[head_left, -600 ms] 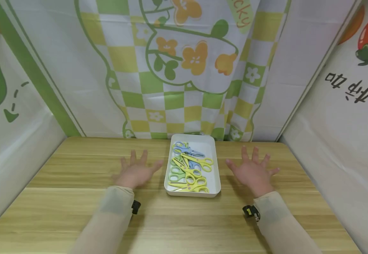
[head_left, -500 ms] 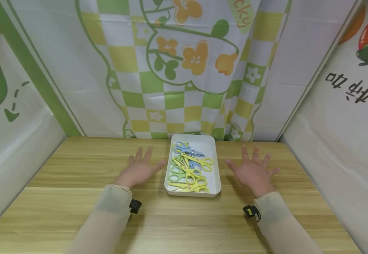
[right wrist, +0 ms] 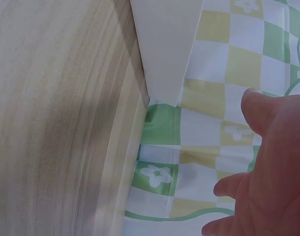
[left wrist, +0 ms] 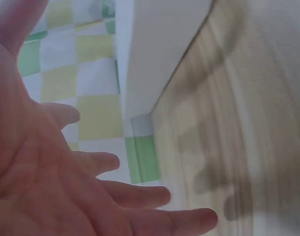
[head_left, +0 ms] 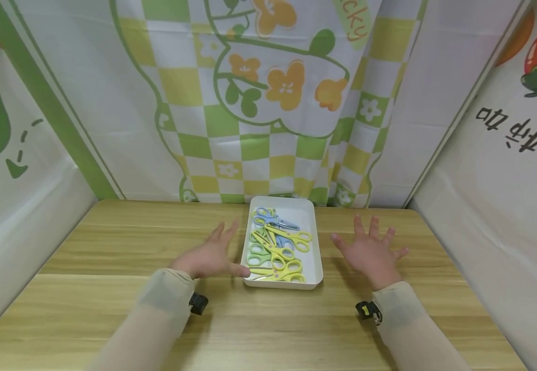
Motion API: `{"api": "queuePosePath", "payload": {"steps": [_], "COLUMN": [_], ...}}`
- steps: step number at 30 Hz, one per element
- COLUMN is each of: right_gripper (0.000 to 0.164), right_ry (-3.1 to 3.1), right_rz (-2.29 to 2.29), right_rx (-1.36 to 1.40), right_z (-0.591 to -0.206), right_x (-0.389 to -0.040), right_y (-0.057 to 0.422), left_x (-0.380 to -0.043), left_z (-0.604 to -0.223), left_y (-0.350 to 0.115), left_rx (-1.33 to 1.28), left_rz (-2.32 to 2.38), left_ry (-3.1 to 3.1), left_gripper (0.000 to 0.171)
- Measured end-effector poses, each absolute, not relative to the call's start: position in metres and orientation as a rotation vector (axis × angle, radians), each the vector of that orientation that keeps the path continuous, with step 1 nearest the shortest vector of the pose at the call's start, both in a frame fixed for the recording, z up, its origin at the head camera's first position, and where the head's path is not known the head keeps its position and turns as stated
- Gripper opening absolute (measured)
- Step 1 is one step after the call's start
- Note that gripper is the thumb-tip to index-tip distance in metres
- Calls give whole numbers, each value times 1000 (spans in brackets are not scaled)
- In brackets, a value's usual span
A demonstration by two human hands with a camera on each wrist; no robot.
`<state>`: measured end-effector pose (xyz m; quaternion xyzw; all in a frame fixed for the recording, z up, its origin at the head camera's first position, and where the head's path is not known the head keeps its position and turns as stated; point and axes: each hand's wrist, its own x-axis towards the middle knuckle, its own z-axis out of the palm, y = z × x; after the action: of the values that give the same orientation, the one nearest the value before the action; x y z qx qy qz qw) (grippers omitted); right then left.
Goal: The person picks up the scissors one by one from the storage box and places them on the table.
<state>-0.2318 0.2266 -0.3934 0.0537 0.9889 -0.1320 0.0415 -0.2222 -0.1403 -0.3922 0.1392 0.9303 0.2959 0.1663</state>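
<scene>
A white tray (head_left: 312, 268) stands at the back middle of the table, holding several pairs of scissors. Yellow scissors (head_left: 291, 269) lie across its front end, with green scissors (head_left: 258, 255) partly under other yellow ones and blue scissors (head_left: 275, 220) toward the back. My left hand (head_left: 205, 257) is just left of the tray, its fingers extended and its thumb overlapping the tray's front left rim in the head view. To the right of the tray, my right hand (head_left: 368, 257) is spread with its fingers apart. Both hands hold nothing; the wrist views show bare palms beside the tray's outer walls.
The wooden table (head_left: 268, 330) reaches back to a checked green and yellow curtain (head_left: 268, 159). White printed panels (head_left: 496, 206) close in the left and right sides. A small black device (head_left: 198, 303) is strapped at each wrist.
My left hand has moved right toward the tray and turned, bringing its thumb to the front left rim. The right hand and the scissors have stayed in place.
</scene>
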Motion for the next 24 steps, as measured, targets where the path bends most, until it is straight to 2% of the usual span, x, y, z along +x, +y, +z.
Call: {"api": "queuePosePath", "payload": {"steps": [24], "right_gripper": [111], "right_ry": [3004], "right_rz": [-421], "right_rx": [155], "right_z": [-391], "right_x": [-232], "right_y": [225], "left_x": [-224], "left_z": [-405], "left_y": [-128], "left_rx": [330], "left_rz": [728], "left_ry": [2633], "left_gripper": [118]}}
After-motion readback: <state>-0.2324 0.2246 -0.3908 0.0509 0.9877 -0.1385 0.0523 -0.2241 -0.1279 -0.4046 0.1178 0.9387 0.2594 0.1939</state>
